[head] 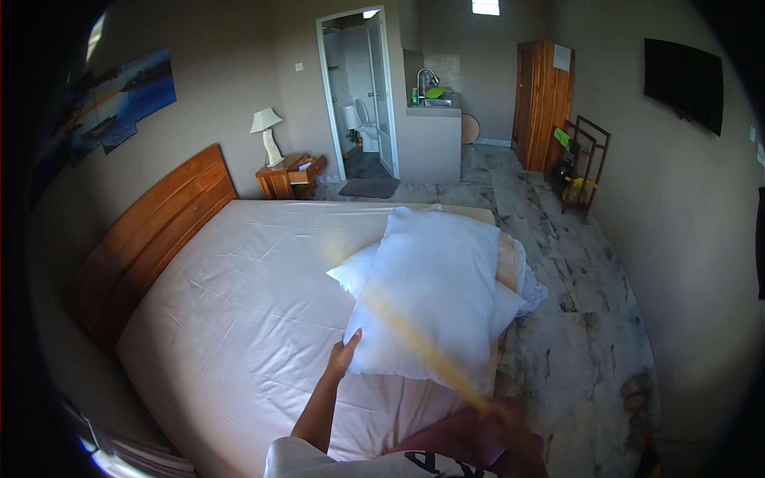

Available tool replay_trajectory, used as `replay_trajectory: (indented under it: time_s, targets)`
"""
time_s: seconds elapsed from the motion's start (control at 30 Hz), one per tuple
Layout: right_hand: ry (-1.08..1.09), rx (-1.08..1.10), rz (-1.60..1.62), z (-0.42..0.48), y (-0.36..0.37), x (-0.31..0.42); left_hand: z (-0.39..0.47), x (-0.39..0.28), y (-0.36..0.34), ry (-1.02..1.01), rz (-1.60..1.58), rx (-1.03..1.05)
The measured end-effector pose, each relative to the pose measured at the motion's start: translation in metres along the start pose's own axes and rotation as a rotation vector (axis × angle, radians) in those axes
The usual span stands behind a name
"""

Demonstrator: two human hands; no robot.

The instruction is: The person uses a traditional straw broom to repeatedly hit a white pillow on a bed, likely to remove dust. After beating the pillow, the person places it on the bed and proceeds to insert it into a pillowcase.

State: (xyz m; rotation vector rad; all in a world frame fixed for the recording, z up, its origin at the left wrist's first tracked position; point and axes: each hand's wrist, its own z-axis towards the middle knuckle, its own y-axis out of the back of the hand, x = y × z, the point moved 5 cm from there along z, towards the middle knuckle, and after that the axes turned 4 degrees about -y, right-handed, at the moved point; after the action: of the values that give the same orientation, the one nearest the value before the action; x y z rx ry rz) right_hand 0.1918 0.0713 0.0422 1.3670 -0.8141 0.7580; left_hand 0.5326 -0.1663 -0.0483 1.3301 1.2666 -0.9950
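A white pillow lies near the foot end of the bed, on top of another white pillow. My left hand grips the upper pillow's near left corner. Blurred by motion, my right hand is closed around the end of a long yellowish stick-like thing, which reaches up and left over the upper pillow. Its far end is too smeared to make out. Under the pillows is the bed's light fitted sheet, with creases in it.
A wooden headboard rises at the left. Beyond the bed stands a nightstand with a drawer pulled out and a lamp on it. White lacy cloth hangs at the bed's foot. Farther right is a wooden rack.
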Motion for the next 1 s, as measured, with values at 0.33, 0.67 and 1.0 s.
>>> replay_trajectory:
  time_s: [0.33, 0.67, 1.0]
  targets:
    - [-0.036, -0.230, -0.120, 0.014, -0.026, -0.030, -0.150, -0.018, -0.124, 0.147, 0.077, 0.775]
    - [-0.154, -0.513, 0.710, -0.004, 0.022, 0.013, -0.177, 0.065, -0.154, 0.338, 0.242, 0.919]
    - [-0.029, 0.197, -0.234, -0.021, -0.026, 0.015, -0.151, 0.075, -0.106, 0.281, 0.480, 1.009]
